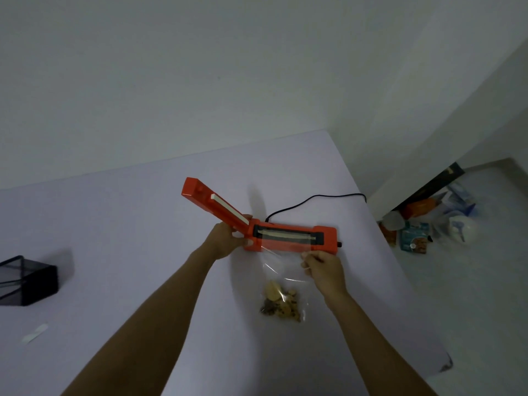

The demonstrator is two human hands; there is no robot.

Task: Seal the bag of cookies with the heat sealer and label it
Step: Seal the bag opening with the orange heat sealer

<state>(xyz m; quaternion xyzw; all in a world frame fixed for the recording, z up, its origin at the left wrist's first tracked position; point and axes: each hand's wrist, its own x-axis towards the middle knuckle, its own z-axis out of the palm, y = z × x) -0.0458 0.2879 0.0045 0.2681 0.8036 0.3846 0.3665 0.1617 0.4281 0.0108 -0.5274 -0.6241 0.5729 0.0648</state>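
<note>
The heat sealer (pixel 291 235) has a smooth orange plastic body with a slight sheen. The bag (pixel 281 270) is clear, glossy plastic film, creased, catching glints. The cookies (pixel 281 304) inside look dry and crumbly. The table (pixel 143 224) top is matt and smooth. At 9 o'clock, a black mesh organizer (pixel 25 280) looks like metal

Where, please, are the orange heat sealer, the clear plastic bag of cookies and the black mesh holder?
orange heat sealer (pixel 325 234): head view, right end of base.
clear plastic bag of cookies (pixel 281 265): head view, empty upper film.
black mesh holder (pixel 37 284): head view, right side.
</note>
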